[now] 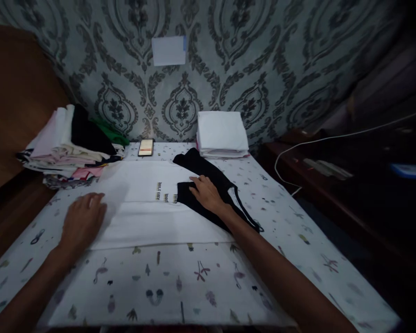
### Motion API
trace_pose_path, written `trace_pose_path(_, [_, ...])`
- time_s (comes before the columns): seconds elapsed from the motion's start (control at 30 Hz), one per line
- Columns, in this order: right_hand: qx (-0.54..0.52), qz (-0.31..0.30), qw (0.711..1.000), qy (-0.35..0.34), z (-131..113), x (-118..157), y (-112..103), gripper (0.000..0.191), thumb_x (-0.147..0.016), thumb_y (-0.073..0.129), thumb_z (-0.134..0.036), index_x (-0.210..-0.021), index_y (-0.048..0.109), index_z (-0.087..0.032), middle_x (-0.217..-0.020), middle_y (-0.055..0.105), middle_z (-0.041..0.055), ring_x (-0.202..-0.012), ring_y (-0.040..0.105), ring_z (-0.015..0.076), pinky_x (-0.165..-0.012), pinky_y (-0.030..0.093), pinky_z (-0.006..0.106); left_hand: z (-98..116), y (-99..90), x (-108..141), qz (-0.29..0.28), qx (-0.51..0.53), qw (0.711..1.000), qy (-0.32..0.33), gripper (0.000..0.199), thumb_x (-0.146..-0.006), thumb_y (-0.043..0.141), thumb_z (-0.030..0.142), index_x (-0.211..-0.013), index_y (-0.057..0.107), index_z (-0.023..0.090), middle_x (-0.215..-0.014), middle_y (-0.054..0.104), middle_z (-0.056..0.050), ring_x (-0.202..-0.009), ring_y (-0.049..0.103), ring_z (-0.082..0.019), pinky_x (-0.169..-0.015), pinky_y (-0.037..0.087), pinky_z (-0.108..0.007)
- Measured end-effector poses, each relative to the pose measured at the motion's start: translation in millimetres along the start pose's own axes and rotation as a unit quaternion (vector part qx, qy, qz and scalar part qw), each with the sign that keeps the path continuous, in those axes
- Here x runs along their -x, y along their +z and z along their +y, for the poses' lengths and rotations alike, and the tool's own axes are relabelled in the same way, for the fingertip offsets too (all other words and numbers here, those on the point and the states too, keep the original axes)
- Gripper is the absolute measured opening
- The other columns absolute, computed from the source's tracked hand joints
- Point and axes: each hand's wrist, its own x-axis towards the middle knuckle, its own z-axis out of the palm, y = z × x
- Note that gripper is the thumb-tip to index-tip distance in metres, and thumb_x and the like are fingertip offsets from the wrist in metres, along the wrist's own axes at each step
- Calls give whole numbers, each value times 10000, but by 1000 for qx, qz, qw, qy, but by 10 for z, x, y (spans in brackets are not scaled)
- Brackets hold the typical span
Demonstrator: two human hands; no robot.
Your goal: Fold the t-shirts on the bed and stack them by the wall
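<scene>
A white T-shirt [138,180] with black sleeves lies on the patterned cloth, its collar end to the right. Small dark lettering shows on its front, and the near side is folded inward in a long strip. My right hand [206,192] rests with fingers spread on the black sleeve [222,178], close to the lettering. At the hem, on the shirt's left end, my left hand [83,217] lies with loosely bent fingers against the fabric; its thumb is hard to make out.
A pile of mixed folded clothes [72,152] stands at the left. Farther back are a phone [146,147] with a lit screen and a stack of white folded clothes [222,132]. A white cable [319,140] hangs at the right, over dark furniture [280,152].
</scene>
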Motion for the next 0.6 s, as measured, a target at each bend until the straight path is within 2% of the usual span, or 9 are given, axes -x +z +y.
trace_pose_path(0.07, [1,3,1000,18,-25,-82,-29,264,-963,523,-259,-1186,640,-181,-1131,629,119,-1031,588,244,-841,483,330,65,110,49,-21,111,990,82,395,-982,320,400,-1208,587,217,-1181,643,-142,-1108,608,-289,-957,503,-424])
trace_pose_path(0.13, [0,6,1000,22,-31,-128,-8,184,-967,509,-232,-1061,660,-188,-1087,633,103,-996,593,227,-793,478,305,108,221,104,-50,178,973,141,387,-991,348,441,-1233,588,257,-1251,638,-106,-1150,609,-240,-980,514,-352])
trace_pose_path(0.2, [0,19,1000,22,-16,-140,49,191,-982,463,-215,-1002,652,-191,-1055,636,97,-977,591,222,-768,468,302,114,292,140,-70,189,964,173,416,-993,368,475,-1290,580,275,-1376,591,-87,-1244,571,-223,-1043,486,-336])
trace_pose_path(0.3, [1,59,997,40,36,-137,155,255,-994,382,-210,-964,636,-193,-1024,635,102,-966,583,236,-737,457,321,36,300,126,-121,160,959,201,475,-1007,343,489,-1381,541,272,-1529,471,-72,-1389,451,-223,-1173,358,-394])
trace_pose_path(0.43, [-22,93,995,35,111,-160,266,289,-979,347,-247,-937,629,-203,-953,623,97,-889,584,257,-683,459,354,-220,255,28,-181,125,961,166,548,-1018,289,508,-1485,429,258,-1614,334,-78,-1493,284,-227,-1232,196,-468])
trace_pose_path(0.5, [-48,110,993,22,118,-154,277,280,-967,362,-274,-986,632,-204,-947,619,97,-856,587,256,-674,467,360,-372,262,-25,-196,121,964,131,570,-1016,269,524,-1508,390,263,-1628,301,-75,-1511,237,-227,-1233,166,-482])
trace_pose_path(0.6, [-83,141,986,7,25,-78,208,314,-959,388,-308,-1130,624,-191,-1044,615,121,-868,594,260,-703,493,380,-592,298,-99,-192,124,971,70,612,-1001,249,548,-1502,391,227,-1617,320,-109,-1503,250,-244,-1219,183,-494])
